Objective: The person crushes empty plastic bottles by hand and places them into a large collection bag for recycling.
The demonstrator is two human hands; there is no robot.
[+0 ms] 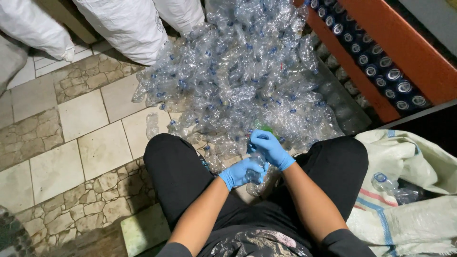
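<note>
Crushed clear plastic bottle point(256, 167) — light, thin-walled, springy, likely slick; left hand point(243, 172) fingers curled round body, right hand point(269, 147) pinching neck — stiffest grip point.

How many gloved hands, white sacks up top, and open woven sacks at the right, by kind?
Blue-gloved hands: 2, the left hand and right hand, both gripping one clear plastic bottle.
White sacks at the top: 3.
Open woven sack at the right: 1.
Total: 6.
The crushed bottle pile is too tangled to count.
</note>
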